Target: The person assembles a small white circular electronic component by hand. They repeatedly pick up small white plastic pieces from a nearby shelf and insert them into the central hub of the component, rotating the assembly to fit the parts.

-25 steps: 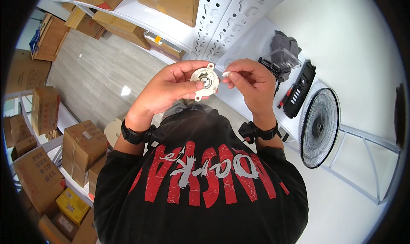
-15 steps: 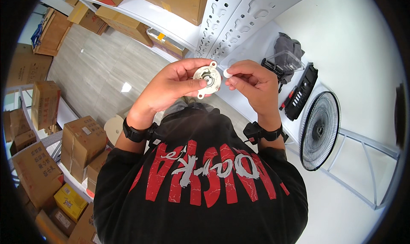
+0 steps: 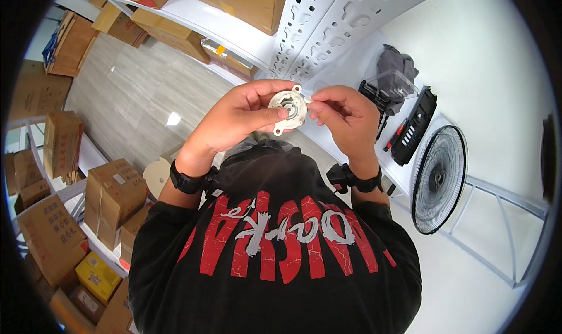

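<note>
Gripped in the left hand [image 3: 231,114], with thumb over its face: a round cream housing [image 3: 294,107], raised beyond the dark shirt [image 3: 275,240]. Pinched in the right hand [image 3: 345,112]: a small white piece [image 3: 308,99], against or just beside the housing's edge, cannot tell which. Probably light, stiff, slightly slick, perhaps brittle at the two lugs [image 3: 277,131]; best held by the outer rim. Farther off, to the right: a black fan guard [image 3: 439,179]. Beyond, upper left: a shelved cardboard box [image 3: 234,3].

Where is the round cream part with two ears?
In the head view, the round cream part is above centre, in the left hand, just left of the small white piece the right hand pinches.
</note>
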Demonstrator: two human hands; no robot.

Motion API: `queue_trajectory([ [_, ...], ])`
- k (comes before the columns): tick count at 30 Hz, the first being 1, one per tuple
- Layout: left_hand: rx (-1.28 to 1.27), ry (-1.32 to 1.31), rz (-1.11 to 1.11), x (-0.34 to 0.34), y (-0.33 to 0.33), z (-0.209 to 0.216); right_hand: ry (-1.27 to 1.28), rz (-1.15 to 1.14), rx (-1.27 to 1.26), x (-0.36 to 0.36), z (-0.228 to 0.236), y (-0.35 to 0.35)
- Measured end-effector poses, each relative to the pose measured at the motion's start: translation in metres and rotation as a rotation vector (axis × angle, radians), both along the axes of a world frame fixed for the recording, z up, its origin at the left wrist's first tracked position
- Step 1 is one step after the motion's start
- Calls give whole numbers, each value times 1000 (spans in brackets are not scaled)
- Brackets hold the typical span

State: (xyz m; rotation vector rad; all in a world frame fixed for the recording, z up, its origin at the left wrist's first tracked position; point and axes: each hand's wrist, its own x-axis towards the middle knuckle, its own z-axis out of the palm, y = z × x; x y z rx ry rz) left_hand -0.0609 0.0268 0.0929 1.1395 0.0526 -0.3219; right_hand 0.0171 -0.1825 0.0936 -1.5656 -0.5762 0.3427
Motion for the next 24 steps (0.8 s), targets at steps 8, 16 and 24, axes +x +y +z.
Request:
queue_trajectory([
  [8, -124, 73, -33, 2, 1, -1, -277, -41, 30, 3, -7, 9],
  [16, -142, 65, -72, 7, 1, -2, -299, -44, 64, 5, -11, 8],
  [24, -118, 63, -62, 6, 2, -3, -402, -10, -12, 6, -7, 9],
])
